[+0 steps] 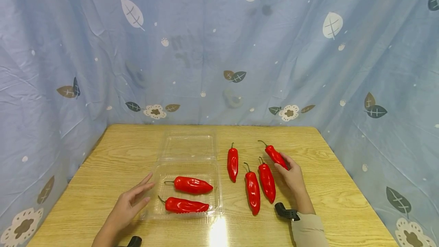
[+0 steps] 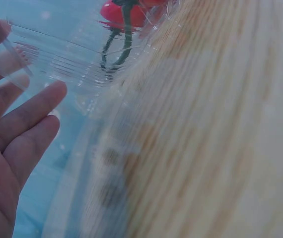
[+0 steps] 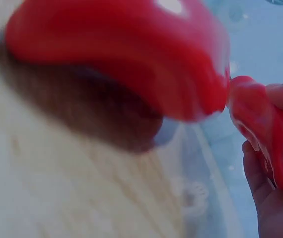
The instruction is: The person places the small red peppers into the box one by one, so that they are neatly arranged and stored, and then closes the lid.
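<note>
My right hand pinches a long red chili pepper between thumb and fingers, its green stem pointing away to the far left. The right wrist view shows the thumb on one side of that pepper and fingers on the other. At the left rim of a clear plastic clamshell box, my left hand has its fingers extended and spread. Its fingertips overlap the box wall in the left wrist view. Inside the box lie two red peppers, one farther back and one nearer.
Between the box and my right hand, three more red peppers lie on the wooden table: one at the back, one nearer, one beside my right hand. The box's lid lies folded back. A blue patterned curtain hangs behind.
</note>
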The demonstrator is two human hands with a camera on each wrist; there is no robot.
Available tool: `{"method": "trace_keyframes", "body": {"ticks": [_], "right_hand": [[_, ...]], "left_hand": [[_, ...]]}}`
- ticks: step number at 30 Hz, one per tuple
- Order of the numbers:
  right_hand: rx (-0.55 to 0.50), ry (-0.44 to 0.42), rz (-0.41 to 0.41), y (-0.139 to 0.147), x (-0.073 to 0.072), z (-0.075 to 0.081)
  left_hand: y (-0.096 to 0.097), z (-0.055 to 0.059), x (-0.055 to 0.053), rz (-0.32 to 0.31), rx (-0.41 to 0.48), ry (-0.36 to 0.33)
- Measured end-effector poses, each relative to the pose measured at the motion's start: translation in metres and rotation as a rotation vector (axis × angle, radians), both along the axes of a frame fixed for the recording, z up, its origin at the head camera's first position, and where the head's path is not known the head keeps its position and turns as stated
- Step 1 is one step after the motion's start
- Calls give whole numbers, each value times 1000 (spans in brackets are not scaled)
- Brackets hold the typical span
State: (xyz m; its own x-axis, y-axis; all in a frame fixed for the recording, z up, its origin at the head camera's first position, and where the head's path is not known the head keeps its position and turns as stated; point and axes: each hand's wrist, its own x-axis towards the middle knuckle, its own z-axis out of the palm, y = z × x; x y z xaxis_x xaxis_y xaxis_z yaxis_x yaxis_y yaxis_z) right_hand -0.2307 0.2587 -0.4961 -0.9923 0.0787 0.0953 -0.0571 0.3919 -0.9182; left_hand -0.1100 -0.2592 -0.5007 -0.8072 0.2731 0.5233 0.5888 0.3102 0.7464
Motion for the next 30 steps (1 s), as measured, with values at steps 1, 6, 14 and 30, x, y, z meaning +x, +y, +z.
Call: {"method": "trace_keyframes", "body": {"ticks": [1,6,14,30], "right_hand": [[-5,8,7,-1,1,2],[-46,33,47,-10,7,17],[-60,109,97,-19,7,22],[-85,114,288,-64,17,35]], "left_hand": [[0,0,0,0,1,-4],[0,0,0,6,-1,-17],[1,0,0,16,-6,-4],[1,1,1,22,-11,-1]]}}
